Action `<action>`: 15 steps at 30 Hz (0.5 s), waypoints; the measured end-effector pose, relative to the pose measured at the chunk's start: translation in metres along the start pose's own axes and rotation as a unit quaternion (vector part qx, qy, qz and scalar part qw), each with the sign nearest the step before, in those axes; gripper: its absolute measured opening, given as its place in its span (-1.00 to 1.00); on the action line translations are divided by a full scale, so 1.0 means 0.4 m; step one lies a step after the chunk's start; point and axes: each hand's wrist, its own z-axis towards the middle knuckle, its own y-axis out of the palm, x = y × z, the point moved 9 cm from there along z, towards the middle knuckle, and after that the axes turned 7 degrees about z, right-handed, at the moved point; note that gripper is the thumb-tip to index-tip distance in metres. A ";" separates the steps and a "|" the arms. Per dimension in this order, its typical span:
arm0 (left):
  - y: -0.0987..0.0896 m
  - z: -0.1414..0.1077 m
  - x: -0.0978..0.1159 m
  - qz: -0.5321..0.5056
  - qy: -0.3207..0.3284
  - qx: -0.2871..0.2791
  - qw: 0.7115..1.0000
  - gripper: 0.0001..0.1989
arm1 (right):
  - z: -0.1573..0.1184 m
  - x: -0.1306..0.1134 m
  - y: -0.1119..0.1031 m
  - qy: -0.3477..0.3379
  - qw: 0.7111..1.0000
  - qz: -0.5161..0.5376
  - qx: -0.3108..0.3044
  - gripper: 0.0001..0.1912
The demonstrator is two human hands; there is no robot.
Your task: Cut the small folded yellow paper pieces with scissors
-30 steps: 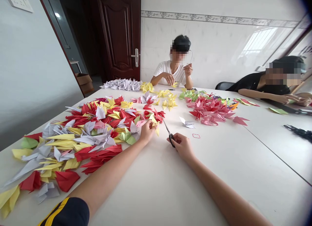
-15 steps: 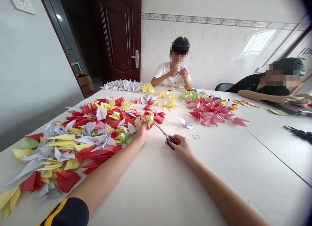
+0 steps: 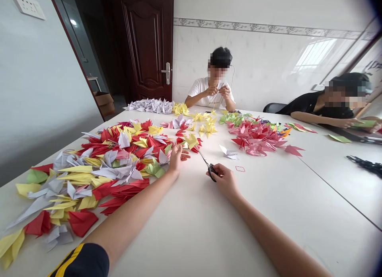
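Dozens of folded paper cranes (image 3: 119, 157), too many to count, cover the white table (image 3: 268, 213) left of the left hand (image 3: 178, 159), with a pink heap (image 3: 256, 137) beyond the right hand (image 3: 223, 179). That hand grips black-handled scissors (image 3: 211, 170); the left lies open, just below one yellow crane (image 3: 191, 141).

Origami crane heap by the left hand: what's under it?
The red, yellow, grey and green origami cranes lie in layers on the white table, which shows only around the heap's edge. The lower layers and the tabletop beneath are covered, so they cannot be seen.
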 end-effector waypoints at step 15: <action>0.011 -0.009 0.006 0.051 0.016 -0.006 0.999 -0.56 | 0.017 0.033 -0.065 0.107 0.990 0.059 0.072 -0.49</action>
